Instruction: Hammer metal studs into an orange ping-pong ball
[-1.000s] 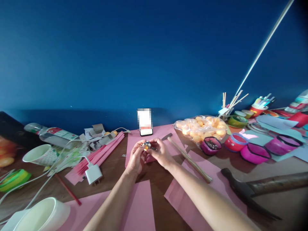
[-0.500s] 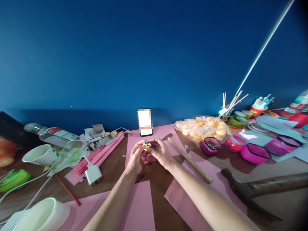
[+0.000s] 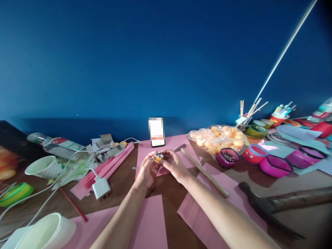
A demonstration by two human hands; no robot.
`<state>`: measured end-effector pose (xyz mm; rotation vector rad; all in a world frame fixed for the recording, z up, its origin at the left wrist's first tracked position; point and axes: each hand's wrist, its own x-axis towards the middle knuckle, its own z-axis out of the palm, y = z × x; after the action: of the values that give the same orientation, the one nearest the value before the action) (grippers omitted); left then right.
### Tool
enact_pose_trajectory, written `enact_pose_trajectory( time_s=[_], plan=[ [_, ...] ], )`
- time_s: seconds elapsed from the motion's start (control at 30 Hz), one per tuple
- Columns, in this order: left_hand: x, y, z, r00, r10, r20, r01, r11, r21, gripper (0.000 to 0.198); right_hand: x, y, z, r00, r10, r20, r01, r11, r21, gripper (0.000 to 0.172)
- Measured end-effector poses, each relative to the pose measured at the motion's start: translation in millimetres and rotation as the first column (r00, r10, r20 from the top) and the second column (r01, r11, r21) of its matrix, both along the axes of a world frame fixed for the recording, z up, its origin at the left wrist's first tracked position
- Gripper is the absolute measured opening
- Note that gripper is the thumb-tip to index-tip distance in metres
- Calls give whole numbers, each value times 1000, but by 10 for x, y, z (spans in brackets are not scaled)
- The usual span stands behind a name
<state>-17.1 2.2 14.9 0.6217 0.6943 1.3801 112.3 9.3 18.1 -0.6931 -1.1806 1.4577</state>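
A small orange ball [image 3: 158, 159], its upper part covered in shiny silver studs, is held between both hands above the pink paper [image 3: 178, 154]. My left hand [image 3: 146, 172] grips the ball's left side with closed fingers. From the right, my right hand [image 3: 176, 166] pinches it with thumb and fingertips. The fingers hide part of the ball. Behind the hands a phone [image 3: 158, 142] stands upright against the blue wall. A purple bowl [image 3: 226, 161] of small dark and shiny bits, perhaps tacks, sits to the right.
A clear bag of orange balls [image 3: 216, 136] lies behind the purple bowl. On the right are a hammer [image 3: 267, 204] and magenta bowls [image 3: 275, 169]. A wooden stick [image 3: 207, 174] lies beside my right forearm. Leftward are a white charger [image 3: 101, 188], cables, a bottle [image 3: 64, 147] and paper cups [image 3: 43, 166].
The studded ball has turned slightly in my fingers, and its silver top shows more. Both hands stay in nearly the same place.
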Motion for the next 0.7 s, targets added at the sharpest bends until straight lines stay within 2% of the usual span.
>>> enact_pose_trajectory(
  time_s=[0.4, 0.7],
  plan=[
    [-4, 1, 11, 999, -33, 3, 33, 998, 50, 21, 5, -8, 19, 1000, 9, -9, -9, 1000, 21, 30],
    [6, -5, 13, 998, -55, 12, 53, 993, 104, 27, -13, 19, 12, 990, 15, -138, -27, 996, -88, 31]
  ],
)
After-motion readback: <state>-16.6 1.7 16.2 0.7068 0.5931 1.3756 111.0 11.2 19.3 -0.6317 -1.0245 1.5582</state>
